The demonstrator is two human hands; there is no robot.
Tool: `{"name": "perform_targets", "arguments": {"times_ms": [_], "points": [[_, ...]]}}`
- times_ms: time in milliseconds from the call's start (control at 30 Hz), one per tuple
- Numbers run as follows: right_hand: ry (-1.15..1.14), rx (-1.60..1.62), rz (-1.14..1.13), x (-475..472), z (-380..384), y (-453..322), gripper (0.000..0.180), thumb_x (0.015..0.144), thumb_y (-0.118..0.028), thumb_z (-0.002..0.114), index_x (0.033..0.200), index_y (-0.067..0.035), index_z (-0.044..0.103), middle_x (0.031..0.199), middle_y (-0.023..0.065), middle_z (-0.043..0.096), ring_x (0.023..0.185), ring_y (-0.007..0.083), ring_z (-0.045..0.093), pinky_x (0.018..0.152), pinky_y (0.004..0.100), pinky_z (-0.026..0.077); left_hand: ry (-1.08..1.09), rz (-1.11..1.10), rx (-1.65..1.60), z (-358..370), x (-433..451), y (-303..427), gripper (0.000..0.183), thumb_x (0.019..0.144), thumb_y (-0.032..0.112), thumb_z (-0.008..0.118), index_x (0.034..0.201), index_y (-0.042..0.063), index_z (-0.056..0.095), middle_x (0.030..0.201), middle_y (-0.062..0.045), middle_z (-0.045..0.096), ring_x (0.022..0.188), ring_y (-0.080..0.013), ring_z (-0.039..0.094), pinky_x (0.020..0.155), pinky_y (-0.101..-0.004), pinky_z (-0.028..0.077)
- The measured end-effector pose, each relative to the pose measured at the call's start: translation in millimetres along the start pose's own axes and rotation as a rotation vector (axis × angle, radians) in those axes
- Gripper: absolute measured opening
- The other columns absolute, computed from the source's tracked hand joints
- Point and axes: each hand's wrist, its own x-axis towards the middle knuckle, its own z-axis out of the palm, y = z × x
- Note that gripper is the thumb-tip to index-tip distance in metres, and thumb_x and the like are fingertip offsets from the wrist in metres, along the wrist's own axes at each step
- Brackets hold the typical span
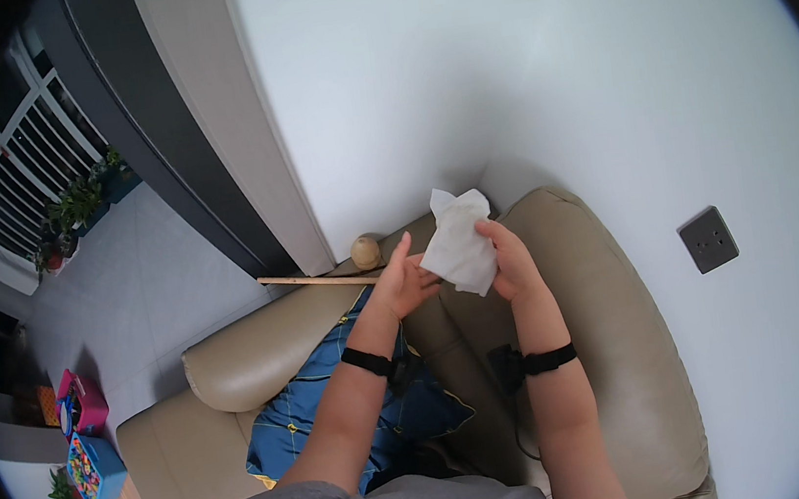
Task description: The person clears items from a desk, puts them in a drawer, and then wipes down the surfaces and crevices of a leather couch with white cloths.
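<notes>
A crumpled white tissue or cloth (459, 243) is held up in front of the sofa corner. My right hand (513, 259) grips its right edge, thumb on the near face and fingers behind. My left hand (406, 277) is beside its lower left edge, thumb raised and fingers apart; whether the fingertips touch it I cannot tell. Below the hands lies the beige leather sofa (602, 344), with a blue cushion (314, 407) under my left forearm. Black straps with small devices are round both forearms.
A round wooden-looking object (365, 252) and a thin wooden stick (314, 281) lie by the sofa's armrest (271, 353). White walls meet behind; the right one bears a dark socket (709, 239). At left are a pink container (84, 404), a blue box of colourful pieces (103, 468) and potted plants (80, 203).
</notes>
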Motion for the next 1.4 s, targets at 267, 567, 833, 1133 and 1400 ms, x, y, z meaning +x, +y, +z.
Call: {"name": "perform_targets", "arguments": {"times_ms": [267, 567, 833, 1133, 1400], "points": [[0.133, -0.166, -0.123, 25.5, -26.1, -16.5, 0.025, 0.086, -0.016, 0.049, 0.104, 0.001, 0.053, 0.099, 0.0100, 0.059, 0.089, 0.0191, 0.056, 0.080, 0.0336, 0.046, -0.082, 0.179, 0.028, -2.9, 41.5, 8.1, 0.019, 0.093, 0.022, 0.049, 0.102, 0.006, 0.053, 0.114, -0.014, 0.058, 0.098, -0.0230, 0.059, 0.079, -0.0366, 0.051], [0.031, 0.167, 0.160, 45.2, -25.2, -14.9, 0.038, 0.085, -0.019, 0.046, 0.114, 0.005, 0.049, 0.109, 0.0147, 0.058, 0.102, 0.0266, 0.056, 0.090, 0.0374, 0.044, -0.153, -0.046, -0.257, 9.2, 58.1, -9.1, 0.053, 0.091, 0.043, 0.049, 0.132, 0.011, 0.041, 0.127, -0.005, 0.051, 0.114, -0.0231, 0.050, 0.095, -0.0443, 0.040], [0.229, 0.116, -0.154, 47.9, -27.6, -52.9, 0.041, 0.084, -0.019, 0.048, 0.117, 0.004, 0.047, 0.115, 0.0136, 0.055, 0.105, 0.0259, 0.053, 0.092, 0.0375, 0.042, 0.232, 0.523, 0.425, -19.8, 89.6, 35.8, 0.029, 0.086, 0.016, 0.060, 0.110, 0.000, 0.054, 0.097, -0.007, 0.062, 0.089, -0.0191, 0.059, 0.076, -0.0330, 0.047], [0.184, 0.173, -0.178, 52.3, -49.2, -61.0, 0.038, 0.085, -0.016, 0.049, 0.119, 0.001, 0.047, 0.114, 0.0103, 0.055, 0.104, 0.0231, 0.053, 0.091, 0.0363, 0.042, 0.104, 0.440, 1.837, -39.8, 122.8, -26.8, 0.026, 0.078, 0.024, 0.064, 0.097, 0.006, 0.064, 0.098, -0.017, 0.061, 0.090, -0.0334, 0.058, 0.080, -0.0416, 0.046], [0.196, 0.090, -0.206, 51.8, -40.4, -57.1, 0.041, 0.087, -0.017, 0.045, 0.124, 0.000, 0.044, 0.120, 0.0112, 0.053, 0.109, 0.0242, 0.051, 0.094, 0.0375, 0.041, 0.458, 0.076, 2.079, -71.5, 162.2, -61.9, 0.109, 0.062, 0.050, 0.075, 0.143, 0.007, 0.016, 0.145, -0.021, 0.019, 0.134, -0.0362, 0.019, 0.106, -0.0481, 0.023]]}}
